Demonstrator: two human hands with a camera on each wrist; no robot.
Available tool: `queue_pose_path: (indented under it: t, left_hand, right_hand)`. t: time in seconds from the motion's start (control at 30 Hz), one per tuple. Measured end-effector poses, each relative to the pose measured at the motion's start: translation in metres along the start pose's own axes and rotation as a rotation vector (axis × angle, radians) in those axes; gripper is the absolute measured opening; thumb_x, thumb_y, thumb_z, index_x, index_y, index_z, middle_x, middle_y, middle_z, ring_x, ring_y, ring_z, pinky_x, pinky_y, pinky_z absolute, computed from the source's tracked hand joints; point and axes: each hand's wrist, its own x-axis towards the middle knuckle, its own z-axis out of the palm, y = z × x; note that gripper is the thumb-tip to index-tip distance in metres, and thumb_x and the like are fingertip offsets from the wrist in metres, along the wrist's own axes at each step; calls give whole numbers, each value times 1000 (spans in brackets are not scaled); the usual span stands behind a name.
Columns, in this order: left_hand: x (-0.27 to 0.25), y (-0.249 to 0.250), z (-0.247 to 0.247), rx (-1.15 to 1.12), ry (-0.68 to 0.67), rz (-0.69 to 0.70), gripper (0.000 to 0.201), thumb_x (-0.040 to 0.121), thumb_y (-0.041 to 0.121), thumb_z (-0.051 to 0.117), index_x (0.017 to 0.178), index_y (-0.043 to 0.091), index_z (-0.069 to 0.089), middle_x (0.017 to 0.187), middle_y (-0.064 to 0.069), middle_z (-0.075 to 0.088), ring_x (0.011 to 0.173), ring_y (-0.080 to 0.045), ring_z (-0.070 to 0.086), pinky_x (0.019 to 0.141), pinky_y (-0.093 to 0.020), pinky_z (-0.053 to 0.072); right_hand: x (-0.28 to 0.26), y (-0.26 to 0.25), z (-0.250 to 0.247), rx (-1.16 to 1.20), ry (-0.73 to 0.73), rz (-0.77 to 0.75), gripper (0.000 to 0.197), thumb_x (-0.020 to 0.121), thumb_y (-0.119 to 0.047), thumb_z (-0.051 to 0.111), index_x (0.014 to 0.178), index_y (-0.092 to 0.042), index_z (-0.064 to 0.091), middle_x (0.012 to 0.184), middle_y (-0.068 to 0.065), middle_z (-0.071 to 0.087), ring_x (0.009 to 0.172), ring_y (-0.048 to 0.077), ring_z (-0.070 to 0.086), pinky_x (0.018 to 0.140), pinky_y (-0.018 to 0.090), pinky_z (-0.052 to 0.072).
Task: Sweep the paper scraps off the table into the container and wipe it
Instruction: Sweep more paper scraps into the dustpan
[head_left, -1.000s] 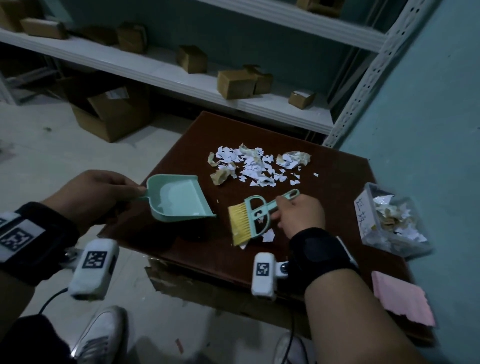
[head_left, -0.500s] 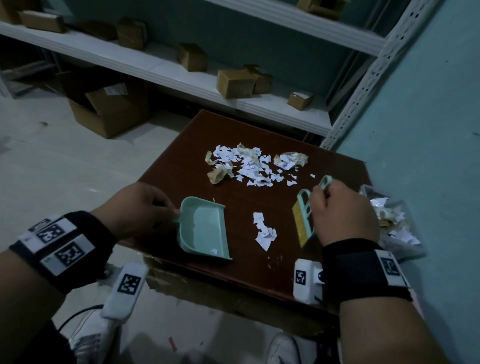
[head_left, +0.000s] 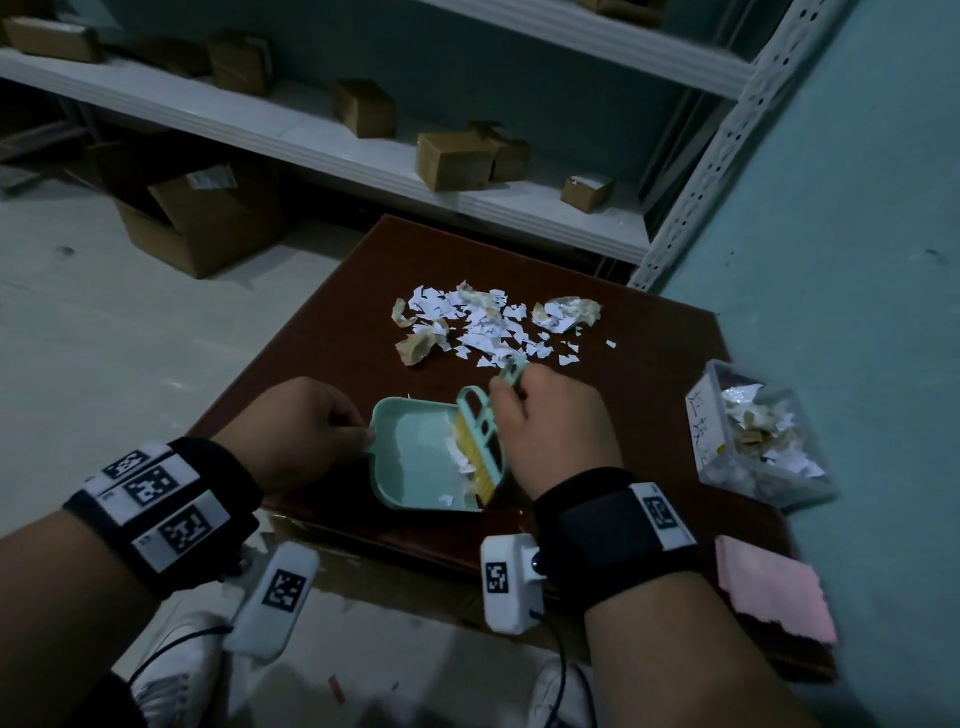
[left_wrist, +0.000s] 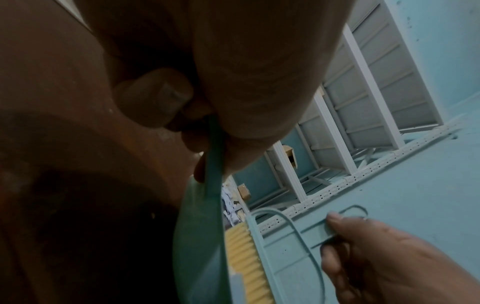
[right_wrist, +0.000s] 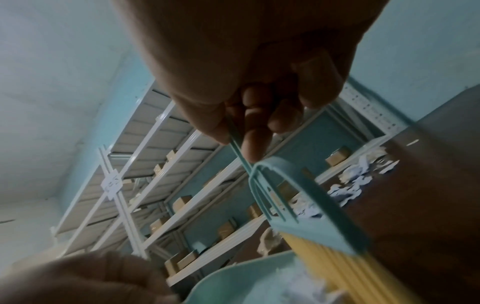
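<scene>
On the table, near edge: work zone, both hands over it
Table (head_left: 322, 332): dark brown top, small, next to a teal wall
Dustpan (head_left: 415, 467): mint green, flat on the table by the near edge, a few white scraps inside
Left hand (head_left: 296, 431): fingers and thumb curled round the dustpan's short handle, gripping it; left wrist view shows the thumb pressed on the handle rib
Brush (head_left: 480, 441): mint frame, yellow bristles, bristles down at the dustpan's open right side, touching the scraps there
Right hand (head_left: 550, 431): fingers closed on the brush handle, pinching it between thumb and fingertips; handle end sticks out past the knuckles
Paper scraps (head_left: 488, 332): main pile, white bits plus a few crumpled tan ones, on the far half of the table, apart from the dustpan
Container (head_left: 758, 441): clear plastic box at the table's right edge, already holds white and tan scraps, handwriting on its side, unreadable
Pink cloth (head_left: 774, 587): lies at the near right corner of the table, nothing touching it
Shelf (head_left: 311, 135): white metal rack behind the table, small cardboard boxes on it
Floor: open cardboard box (head_left: 202, 223) left of the table; white shoes visible below the table edge
</scene>
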Motion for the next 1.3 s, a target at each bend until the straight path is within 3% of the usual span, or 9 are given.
queue_pose_path:
  t: [0.13, 0.3, 0.5, 0.63, 0.7, 0.9, 1.13, 1.23, 1.3]
  left_hand:
    - [0, 1, 2, -10, 7, 14, 20, 89, 40, 78, 74, 26, 78, 70, 9, 73, 67, -2, 66, 58, -21, 47]
    - [0, -5, 1, -38, -1, 16, 19, 89, 42, 77, 75, 30, 79, 70, 12, 74, 66, 2, 66, 58, -18, 45]
    - [-2, -6, 0, -30, 15, 21, 20, 89, 40, 78, 72, 29, 77, 70, 12, 73, 68, 0, 66, 57, -17, 44]
    - [-3, -5, 0, -22, 12, 36, 19, 89, 40, 78, 75, 28, 79, 71, 12, 73, 68, 1, 65, 58, -16, 44]
    - [-4, -5, 0, -34, 9, 35, 19, 89, 40, 78, 74, 28, 78, 71, 12, 72, 68, 1, 65, 58, -16, 43]
    - [-2, -7, -4, -219, 33, -22, 18, 88, 38, 80, 75, 25, 79, 64, 8, 74, 58, -4, 67, 55, -19, 47]
    - [9, -9, -32, -404, 160, -139, 18, 90, 24, 80, 78, 11, 78, 39, 6, 58, 29, -4, 48, 37, -21, 41]
    - [16, -14, -51, -381, 229, -143, 19, 89, 25, 80, 75, 12, 79, 49, -2, 61, 34, -13, 49, 41, -25, 42]
    - [20, -19, -61, -365, 269, -135, 20, 89, 24, 79, 74, 12, 78, 59, -10, 64, 43, -22, 53, 45, -28, 45]
  right_hand:
    - [-1, -8, 0, 15, 81, -106, 37, 103, -48, 44, 79, -23, 58, 66, -3, 63, 59, 16, 63, 57, 43, 58]
    - [7, 15, -24, -72, 190, -14, 35, 104, -46, 44, 81, -23, 58, 68, -5, 63, 62, 15, 65, 61, 41, 60]
    - [6, 19, -18, -279, 118, 17, 35, 105, -44, 40, 85, -22, 59, 66, -6, 56, 62, 17, 59, 62, 40, 57]
    - [1, -3, 0, -161, 13, -89, 36, 105, -45, 42, 80, -22, 53, 64, -5, 54, 57, 12, 53, 52, 34, 43]
    - [-1, -10, 3, -47, 42, -110, 38, 105, -47, 43, 79, -21, 56, 64, -4, 59, 57, 14, 59, 54, 39, 52]
    - [10, 10, -20, 161, 206, 71, 32, 104, -45, 47, 85, -23, 61, 73, -5, 68, 65, 5, 68, 61, 35, 62]
    - [10, 20, -24, 307, 261, 199, 32, 103, -39, 54, 83, -20, 70, 73, -12, 72, 70, -9, 64, 58, 19, 43]
    - [25, 6, -26, 273, 189, 189, 31, 104, -37, 54, 83, -19, 70, 74, -12, 71, 68, -11, 63, 53, 14, 42]
    - [46, -4, -26, 202, 179, 131, 35, 104, -38, 52, 83, -18, 71, 75, -12, 71, 66, -3, 64, 57, 21, 49]
